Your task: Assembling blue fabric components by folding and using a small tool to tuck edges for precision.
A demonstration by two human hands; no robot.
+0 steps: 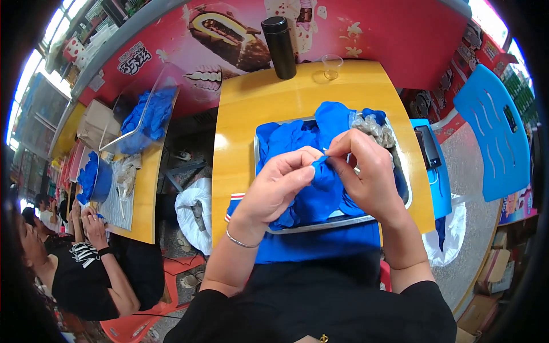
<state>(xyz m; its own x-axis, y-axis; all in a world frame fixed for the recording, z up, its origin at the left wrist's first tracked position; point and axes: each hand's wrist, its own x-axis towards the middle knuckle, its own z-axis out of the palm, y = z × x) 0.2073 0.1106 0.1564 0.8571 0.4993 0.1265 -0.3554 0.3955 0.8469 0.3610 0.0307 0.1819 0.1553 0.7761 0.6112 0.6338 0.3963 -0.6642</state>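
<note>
Pinched between the fingertips of my left hand [277, 182] is a small gathered end of blue fabric [324, 173]. My right hand [366, 174] grips the same fabric from the other side, thumb and forefinger close together. A tiny pale bit shows at the right fingertips, too small to name. Both hands are above a metal tray [366, 218] heaped with blue fabric pieces [289, 140]. At the tray's far right corner lie small greyish-brown items in clear plastic [374, 131]. Blue cloth with a red and white striped edge [234, 203] shows beside the tray at left.
On the yellow table [246, 97] stand a black bottle [279, 48] and a clear plastic cup [331, 67]. A blue chair [494, 131] holds the right side; a phone-like dark device [428, 147] lies nearer. White sacks [193, 211] flank the table. Another person [97, 268] works at left.
</note>
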